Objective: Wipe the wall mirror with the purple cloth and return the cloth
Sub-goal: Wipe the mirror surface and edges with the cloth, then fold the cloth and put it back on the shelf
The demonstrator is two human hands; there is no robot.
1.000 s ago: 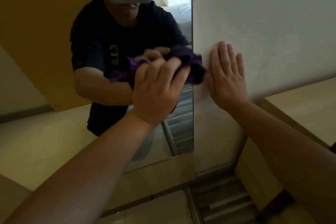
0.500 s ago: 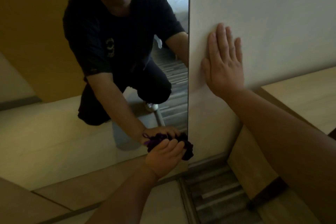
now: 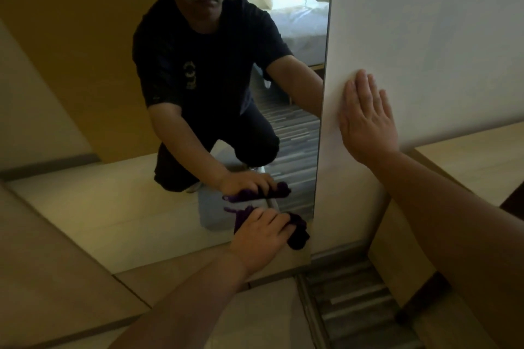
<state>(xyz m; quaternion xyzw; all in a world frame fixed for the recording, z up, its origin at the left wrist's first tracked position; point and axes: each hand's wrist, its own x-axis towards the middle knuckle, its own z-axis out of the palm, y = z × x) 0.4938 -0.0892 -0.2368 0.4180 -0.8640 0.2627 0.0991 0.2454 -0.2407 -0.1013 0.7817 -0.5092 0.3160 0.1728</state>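
Observation:
The tall wall mirror (image 3: 85,93) fills the left and middle of the head view, down almost to the floor. My left hand (image 3: 262,238) grips the bunched purple cloth (image 3: 297,234) and presses it against the mirror's bottom right corner. The glass shows the reflection of that hand and cloth just above. My right hand (image 3: 367,119) lies flat, fingers spread, on the white wall (image 3: 425,22) right of the mirror's edge and holds nothing.
A light wooden unit (image 3: 476,161) stands against the wall at the right, close to my right forearm. Striped grey carpet (image 3: 354,309) lies below the mirror's corner, with pale floor to its left. The mirror reflects a white bed.
My left hand has carried the cloth from mid-height on the mirror's right edge down to the bottom corner, where it stays. My right hand remains flat on the wall.

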